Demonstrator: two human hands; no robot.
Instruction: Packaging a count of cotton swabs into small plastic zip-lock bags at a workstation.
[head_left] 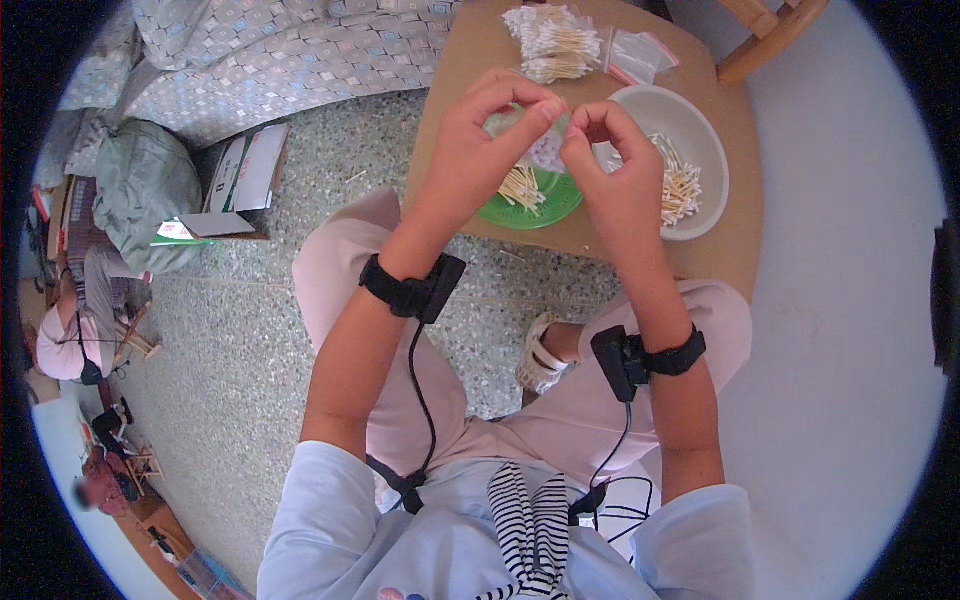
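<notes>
A person sits at a tan table (pixel 475 50), both forearms stretched over it, seen from where I stand in the room. The left hand (pixel 490 138) has its thumb and forefinger together, pinching the upper left of a small clear bag (pixel 547 153); the right hand (pixel 622 172), fingers curled, has its thumb and forefinger together at the bag's right side. The bag hangs between the two hands, above a green dish (pixel 562 203); its contents are too small to tell. In the dish lies a loose bunch of cotton swabs (pixel 521 190), just below the bag and near the left hand. To the right of the dish, partly behind the right hand, stands a white bowl (pixel 712 150) with more swabs (pixel 680 190) scattered inside. At the table's far side lies a large heap of swabs (pixel 555 50), and just beside it, to the right, several flat plastic bags (pixel 640 57) with red edges. Each wrist bears a black strap: the left strap (pixel 405 288) and the right strap (pixel 650 358) both carry a black block with a cable. On the speckled floor (pixel 250 370), well apart to the left, stands an open box (pixel 240 185) beside a grey-green sack (pixel 145 185).
</notes>
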